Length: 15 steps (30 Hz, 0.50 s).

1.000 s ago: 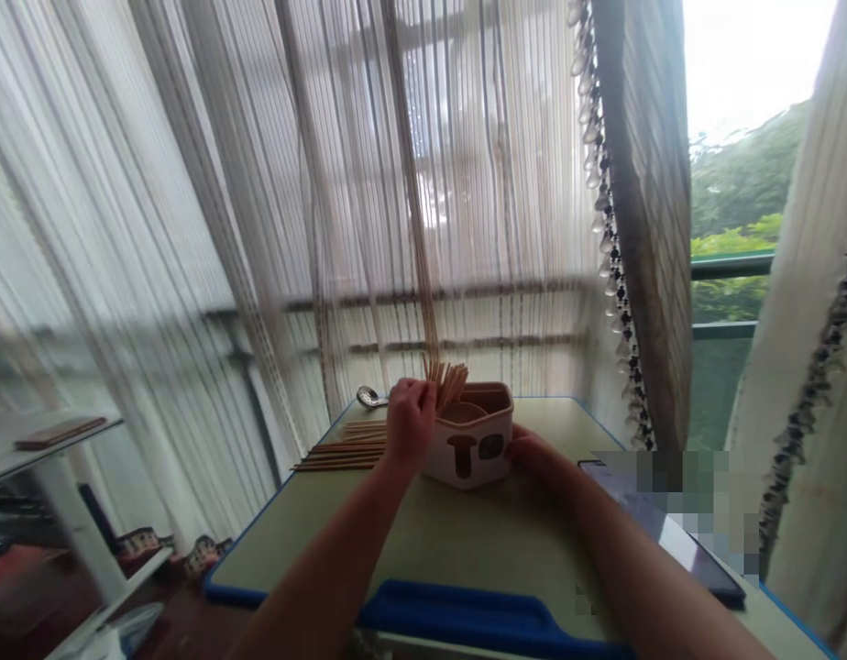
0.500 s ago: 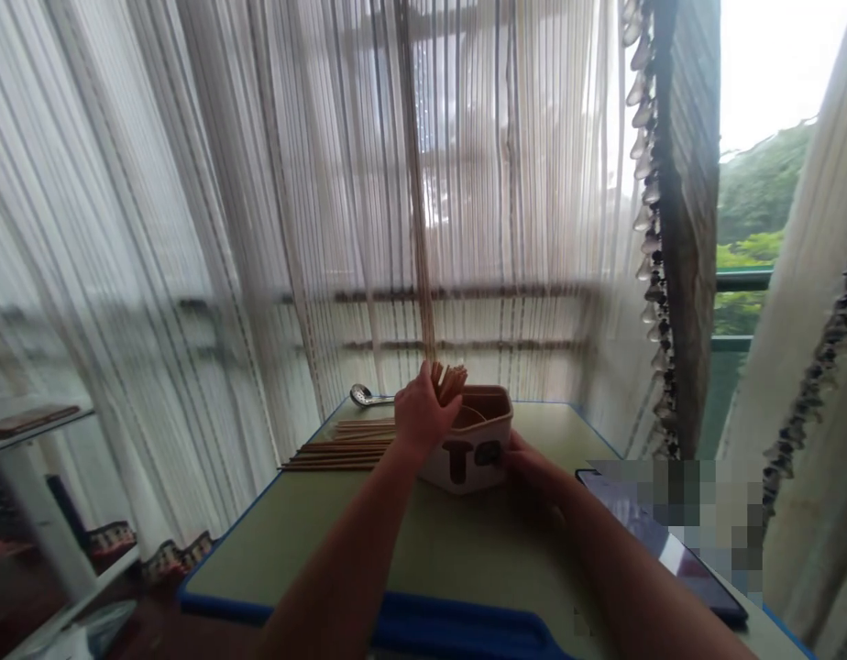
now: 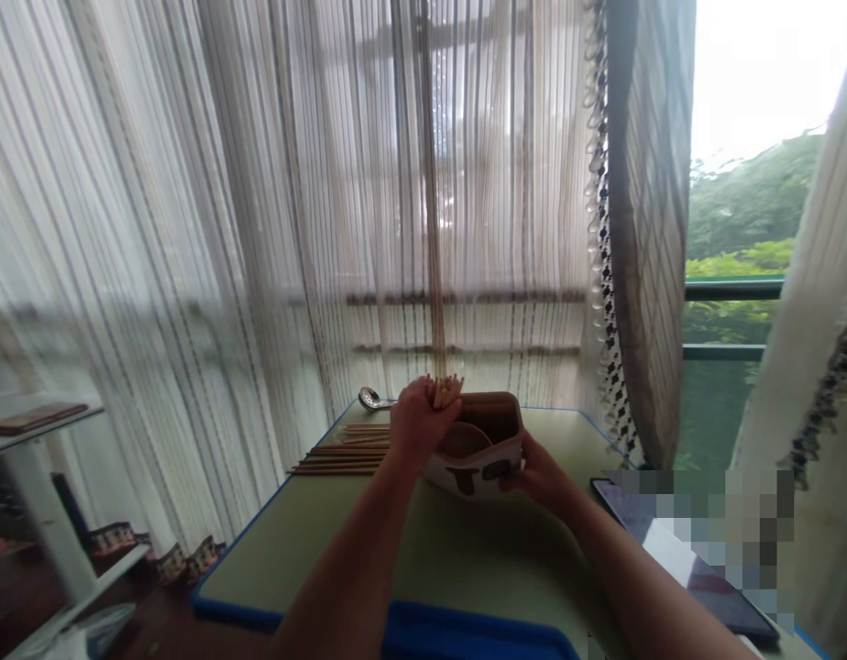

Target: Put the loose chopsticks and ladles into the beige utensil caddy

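Observation:
A white utensil holder [image 3: 504,458] with a brown rim and brown markings sits on the table, tipped towards me so more of its inside shows. My left hand [image 3: 420,419] is closed around a bundle of light wooden chopsticks [image 3: 447,390] at the holder's left side. Their tips stick up above my fingers, while their lower ends are hidden. My right hand [image 3: 539,472] grips the holder's right wall, thumb towards the front. Left of the holder, several dark brown chopsticks [image 3: 341,460] lie side by side, with lighter chopsticks [image 3: 367,430] just behind them.
A slotted metal ladle [image 3: 369,398] lies at the table's back left. On the right rests a dark tablet-like device [image 3: 685,559], partly blurred out. The pale green table [image 3: 313,541] has a blue edge, and sheer curtains [image 3: 368,211] hang behind it.
My left hand has closed further round the chopstick bundle, which sits lower behind my fingers. The holder has tipped towards me, with my right hand now gripping higher on its side.

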Available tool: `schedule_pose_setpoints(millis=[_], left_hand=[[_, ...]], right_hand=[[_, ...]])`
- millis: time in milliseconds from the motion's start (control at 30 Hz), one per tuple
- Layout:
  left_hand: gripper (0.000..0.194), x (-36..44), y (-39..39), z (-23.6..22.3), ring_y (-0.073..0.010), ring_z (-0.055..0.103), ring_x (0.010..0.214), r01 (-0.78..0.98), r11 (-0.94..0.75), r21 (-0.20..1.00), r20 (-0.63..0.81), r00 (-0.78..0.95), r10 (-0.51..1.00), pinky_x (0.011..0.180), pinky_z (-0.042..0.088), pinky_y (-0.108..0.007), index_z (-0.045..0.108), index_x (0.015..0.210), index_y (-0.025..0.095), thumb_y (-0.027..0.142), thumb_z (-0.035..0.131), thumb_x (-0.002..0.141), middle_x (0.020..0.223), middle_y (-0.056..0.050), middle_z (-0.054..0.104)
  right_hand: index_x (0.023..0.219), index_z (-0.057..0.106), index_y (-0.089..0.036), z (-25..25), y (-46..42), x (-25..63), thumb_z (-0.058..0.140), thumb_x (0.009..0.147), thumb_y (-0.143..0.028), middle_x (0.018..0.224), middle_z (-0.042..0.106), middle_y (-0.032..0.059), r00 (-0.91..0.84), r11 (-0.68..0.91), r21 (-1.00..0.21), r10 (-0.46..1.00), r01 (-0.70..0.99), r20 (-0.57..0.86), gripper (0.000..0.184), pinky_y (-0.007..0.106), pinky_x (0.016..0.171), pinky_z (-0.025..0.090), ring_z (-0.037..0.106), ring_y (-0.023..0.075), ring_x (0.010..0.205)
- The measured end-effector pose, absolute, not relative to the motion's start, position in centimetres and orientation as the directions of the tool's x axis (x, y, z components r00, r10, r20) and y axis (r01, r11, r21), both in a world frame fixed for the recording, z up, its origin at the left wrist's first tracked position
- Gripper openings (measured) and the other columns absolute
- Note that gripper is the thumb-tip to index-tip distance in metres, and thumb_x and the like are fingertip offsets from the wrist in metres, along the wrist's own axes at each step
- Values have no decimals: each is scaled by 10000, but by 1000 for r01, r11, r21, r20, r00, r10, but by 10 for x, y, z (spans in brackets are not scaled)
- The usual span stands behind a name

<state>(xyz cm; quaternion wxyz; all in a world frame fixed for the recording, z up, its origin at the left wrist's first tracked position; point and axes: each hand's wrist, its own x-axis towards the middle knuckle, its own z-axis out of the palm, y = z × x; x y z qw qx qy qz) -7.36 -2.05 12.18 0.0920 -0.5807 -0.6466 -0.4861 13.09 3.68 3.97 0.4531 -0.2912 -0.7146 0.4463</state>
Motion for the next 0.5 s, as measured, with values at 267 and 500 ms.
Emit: schedule_pose_setpoints(millis=[267,500], left_hand=[[361,-74,-22,119,-204,589,760,855,-184,485,750,-299,590,663,422,-306,578,772,215,532,710,658,795,-35,606],[349,-74,-25,122,-219,599,721,854,-187,485,769,-315,556,627,434,-319,612,742,200,526,707,666,743,-42,602]], right_hand=[[1037,528,-214,32,43,133,578,477,-89,743,634,-28,-401,379,-924,856,55,327,576,280,541,473,591,189,680],[974,560,-185,40,35,131,537,468,-72,606,619,-39,-476,435,-899,802,54,360,518,264,491,441,535,144,512]])
